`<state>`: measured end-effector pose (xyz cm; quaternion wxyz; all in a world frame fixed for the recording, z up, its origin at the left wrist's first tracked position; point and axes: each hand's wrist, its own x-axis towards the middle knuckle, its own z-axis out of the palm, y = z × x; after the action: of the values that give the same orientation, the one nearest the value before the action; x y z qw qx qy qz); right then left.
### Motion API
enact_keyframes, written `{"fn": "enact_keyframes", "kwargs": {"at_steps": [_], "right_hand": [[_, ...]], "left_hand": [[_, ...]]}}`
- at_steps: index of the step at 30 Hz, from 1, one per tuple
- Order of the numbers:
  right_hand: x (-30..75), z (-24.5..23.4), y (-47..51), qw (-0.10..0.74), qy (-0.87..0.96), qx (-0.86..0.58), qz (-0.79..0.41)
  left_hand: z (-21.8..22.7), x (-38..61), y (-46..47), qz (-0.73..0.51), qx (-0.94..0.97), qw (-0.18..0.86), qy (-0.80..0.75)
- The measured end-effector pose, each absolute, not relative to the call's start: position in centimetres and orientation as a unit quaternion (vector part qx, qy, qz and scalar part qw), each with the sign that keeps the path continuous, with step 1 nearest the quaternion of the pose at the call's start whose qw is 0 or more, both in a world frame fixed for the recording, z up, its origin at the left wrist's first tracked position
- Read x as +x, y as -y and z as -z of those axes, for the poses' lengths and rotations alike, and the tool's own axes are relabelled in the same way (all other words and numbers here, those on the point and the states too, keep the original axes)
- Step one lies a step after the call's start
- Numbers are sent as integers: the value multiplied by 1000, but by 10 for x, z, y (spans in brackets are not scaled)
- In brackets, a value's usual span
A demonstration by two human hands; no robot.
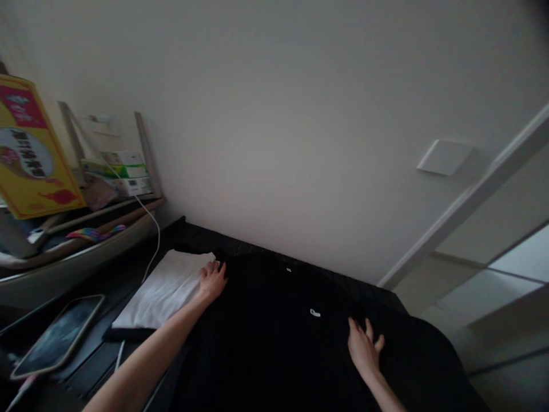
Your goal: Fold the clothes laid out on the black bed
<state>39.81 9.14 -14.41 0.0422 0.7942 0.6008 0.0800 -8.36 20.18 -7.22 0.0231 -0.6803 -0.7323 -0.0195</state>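
Note:
A large piece of black clothing (274, 343) lies spread out in front of me, with a small white tag near its top and a small white mark lower down. My left hand (212, 281) rests with fingers apart at the right edge of a folded white cloth (167, 286), where it meets the black fabric. On the right part of the black clothing lies my right hand (363, 345), its fingers spread and slightly bent. Both hands look flat on the fabric, with nothing gripped in them. The dark fabric hides its own folds and edges.
A phone (60, 335) with a cable plugged in lies at the left on dark slats (92, 366). Beyond it stand a yellow box (32, 149) and several small packages (128, 171) on a rack. A white wall (278, 143) closes the back; a wall plate (446, 156) is at right.

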Motion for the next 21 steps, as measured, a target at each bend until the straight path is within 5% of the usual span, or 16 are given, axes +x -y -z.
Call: {"fn": "enact_keyframes", "kwargs": {"at_steps": [21], "right_hand": [[395,115,-116,76,-682,716,-126]], "left_hand": [[69,-56,-228,69,-742,-25,667]]}}
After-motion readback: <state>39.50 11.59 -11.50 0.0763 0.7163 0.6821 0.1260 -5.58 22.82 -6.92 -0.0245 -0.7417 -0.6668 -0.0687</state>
